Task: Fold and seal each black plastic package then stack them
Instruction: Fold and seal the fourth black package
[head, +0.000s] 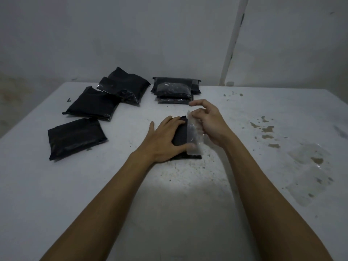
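The right hand [209, 123] pinches the upper end of a clear strip [194, 134] between thumb and curled fingers, while its forefinger sticks out, lifted and pointing left. The strip stands up from the right edge of a black package [181, 135] and runs toward the person, where its lower end meets the left thumb. The right forearm comes in from the lower right, wrist bent slightly inward over the package's right side.

The left hand [165, 139] lies flat on the same package, fingers straight and spread, pressing it onto the table [188, 204]; its thumb tip touches the near end of the strip. The left forearm reaches in from the lower left. The package lies under this hand near the table's middle, only its right part and near edge showing.

Beyond the right hand's forefinger, near the far edge, sits a neat stack of packages [176, 89]. To the left of it lie loose black packages: two overlapping at the far left [125, 87], one nearer [93, 104], and one alone closest to the person [76, 137]. The tabletop is white and stained, with chipped patches on the right. A grey wall [131, 34] rises behind, with a white pipe [233, 42] against it.
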